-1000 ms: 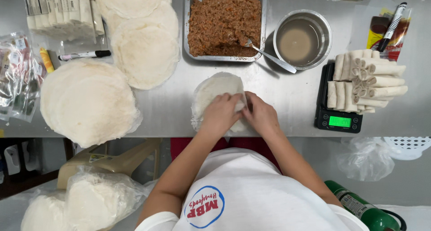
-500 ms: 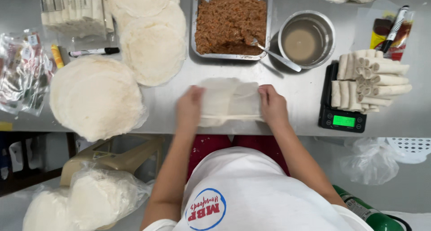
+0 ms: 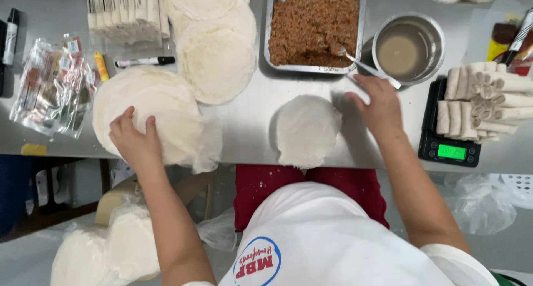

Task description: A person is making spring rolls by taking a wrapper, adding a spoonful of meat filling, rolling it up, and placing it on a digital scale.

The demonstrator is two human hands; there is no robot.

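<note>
The left hand (image 3: pixel 135 140) was laid flat, fingers spread, on the stack of round white wrappers (image 3: pixel 150 114). The right hand (image 3: pixel 379 104), fingers loosely apart, was placed beside the single round white wrapper (image 3: pixel 307 129), near the steel spoon (image 3: pixel 366 68).

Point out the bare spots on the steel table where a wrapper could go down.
Bare steel shows between the left wrapper stack and the single wrapper, below the middle stack. A narrower strip lies between the right hand and the scale. Crowded: the far edge with tray and bowl, and the packets at left.
</note>
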